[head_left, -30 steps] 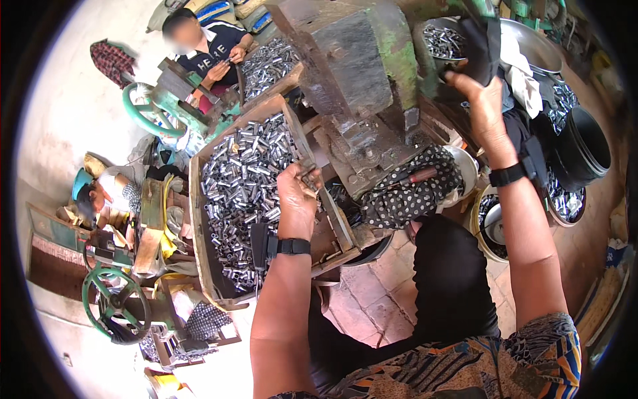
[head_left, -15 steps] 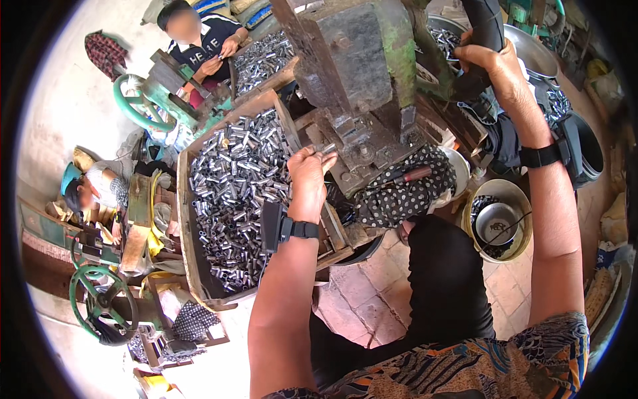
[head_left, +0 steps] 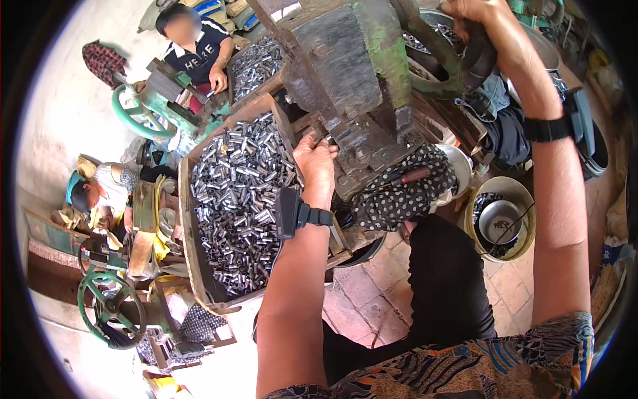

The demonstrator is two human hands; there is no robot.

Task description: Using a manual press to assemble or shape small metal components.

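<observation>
A heavy, worn press with green paint stands in front of me. My left hand is closed at its base, pinching a small metal tube against the tooling. At the upper right, my right hand is bent round the dark-wrapped rim of the press's handwheel; the top edge of the picture cuts off part of it. Left of my left hand, a wooden box is heaped with short shiny metal tubes.
Polka-dot cloth with a red-handled tool lies below the press. A bucket holding a metal bowl stands on the tiles to the right. Two people work at the left, near green handwheels.
My right hand has moved up and slightly left with the turning wheel rim. My left hand has shifted slightly right, bringing the tube against the press tooling.
</observation>
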